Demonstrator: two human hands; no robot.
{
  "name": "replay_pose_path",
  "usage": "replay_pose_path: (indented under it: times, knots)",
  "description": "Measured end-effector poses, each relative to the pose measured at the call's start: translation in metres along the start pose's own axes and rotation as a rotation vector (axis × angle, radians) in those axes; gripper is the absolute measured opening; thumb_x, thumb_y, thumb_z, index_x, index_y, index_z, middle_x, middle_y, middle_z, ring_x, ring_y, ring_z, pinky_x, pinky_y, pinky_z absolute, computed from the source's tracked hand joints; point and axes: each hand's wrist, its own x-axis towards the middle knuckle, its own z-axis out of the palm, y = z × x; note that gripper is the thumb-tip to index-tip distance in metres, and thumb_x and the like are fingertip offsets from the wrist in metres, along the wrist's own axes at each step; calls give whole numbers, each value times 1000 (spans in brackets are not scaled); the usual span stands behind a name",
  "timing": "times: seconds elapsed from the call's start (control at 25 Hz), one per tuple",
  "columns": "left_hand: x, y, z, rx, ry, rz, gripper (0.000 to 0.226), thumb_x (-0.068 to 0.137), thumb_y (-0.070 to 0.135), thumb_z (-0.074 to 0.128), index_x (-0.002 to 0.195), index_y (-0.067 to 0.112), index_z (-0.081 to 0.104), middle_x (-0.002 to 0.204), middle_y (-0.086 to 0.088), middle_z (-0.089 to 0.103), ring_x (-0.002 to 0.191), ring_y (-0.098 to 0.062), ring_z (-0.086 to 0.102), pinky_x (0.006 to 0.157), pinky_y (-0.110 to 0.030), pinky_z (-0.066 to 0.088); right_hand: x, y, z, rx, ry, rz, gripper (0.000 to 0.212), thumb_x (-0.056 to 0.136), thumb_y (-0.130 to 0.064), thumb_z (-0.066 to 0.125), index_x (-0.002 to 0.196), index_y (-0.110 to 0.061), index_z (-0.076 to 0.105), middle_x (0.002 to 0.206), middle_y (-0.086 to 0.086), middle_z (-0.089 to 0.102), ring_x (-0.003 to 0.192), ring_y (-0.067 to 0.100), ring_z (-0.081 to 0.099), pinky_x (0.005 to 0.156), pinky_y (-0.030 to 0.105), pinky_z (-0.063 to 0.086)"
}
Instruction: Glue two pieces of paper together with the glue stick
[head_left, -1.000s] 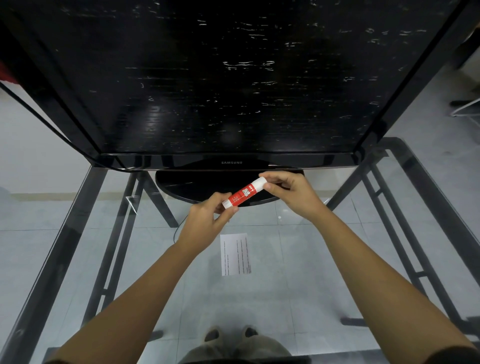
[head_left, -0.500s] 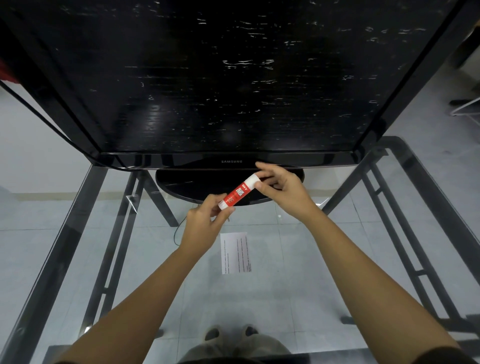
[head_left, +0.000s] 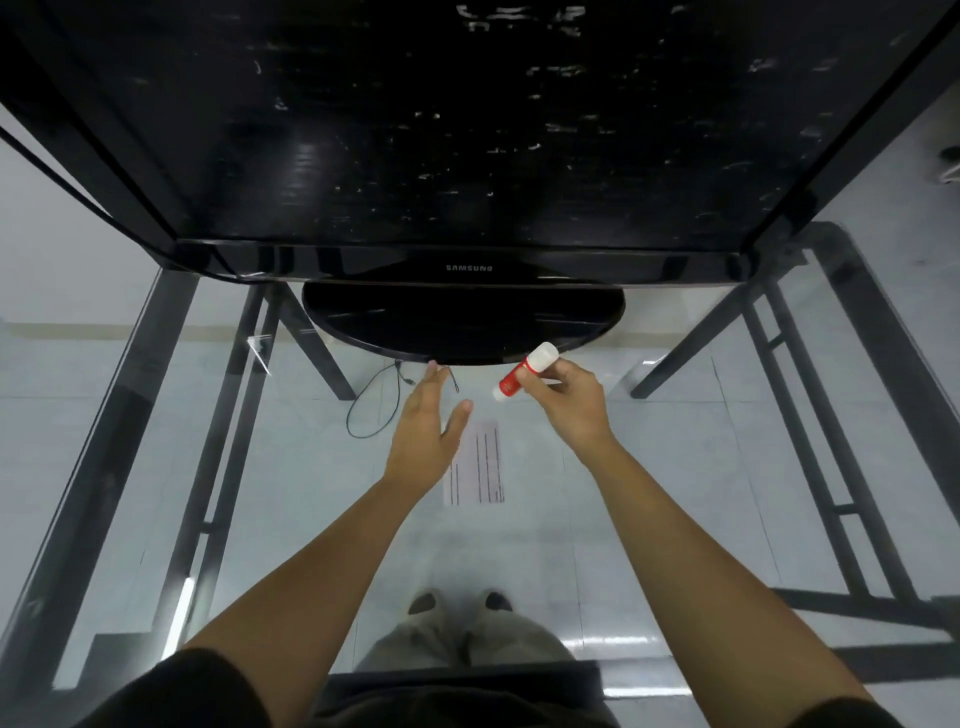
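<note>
Near the middle of the frame, just below the monitor's round base, the person's right hand (head_left: 574, 402) grips a red glue stick with a white cap (head_left: 525, 371). The fingers curl around the stick's lower half, and the stick tilts so that the white cap points to the upper right while the pale bottom end points to the lower left. The left hand (head_left: 427, 431) is apart from the stick, a little to its left, with the fingers stretched out and the thumb spread; it grasps nothing. Its fingertips reach up toward the rim of the black oval monitor stand (head_left: 462, 325).

Between the two wrists, slightly below the hands, a small white sheet of paper with printed lines (head_left: 480, 470) lies flat on the clear glass tabletop (head_left: 675, 467). The left hand covers the sheet's upper left corner in the view; whether it touches the paper cannot be told. Only this one sheet can be made out.

Across the upper half of the frame stands a large black Samsung monitor (head_left: 467, 156) with a scuffed dark screen. A thin black cable (head_left: 371, 410) loops left of the left hand. Through the glass show the dark metal table frame (head_left: 810, 395), the pale tiled floor and, at the bottom centre, the person's feet (head_left: 460, 603).
</note>
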Motion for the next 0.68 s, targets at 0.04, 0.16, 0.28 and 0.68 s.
replay_pose_path:
  times: [0.04,0.16,0.28,0.68]
  knots:
    - [0,-10,2,66,15,-35,57,94,43,37,143,16,23,152,-6,26,138,-21,25,109,-35,25,1,8,-1,-56,26,-2,9,82,-32,68,88,-26,64,93,-5,66,79,7,61,69,15,41]
    - [-1,-36,3,232,17,-120,54,97,38,27,144,13,19,155,-8,18,142,-23,13,114,-38,16,2,24,-3,-154,66,-55,8,83,-28,67,86,-21,67,87,-2,68,68,7,58,67,18,42]
    - [-7,-58,5,419,-66,-139,57,97,41,21,145,13,10,157,-7,7,143,-23,0,114,-37,5,3,36,-2,-209,23,-111,11,83,-24,66,87,-14,69,91,2,71,79,12,64,76,25,51]
    - [-15,-70,13,585,-161,-129,62,93,46,9,145,13,-1,157,-7,-2,143,-23,-8,112,-36,-3,8,46,2,-318,-27,-164,25,84,-24,67,104,-10,65,105,8,68,90,17,64,80,29,52]
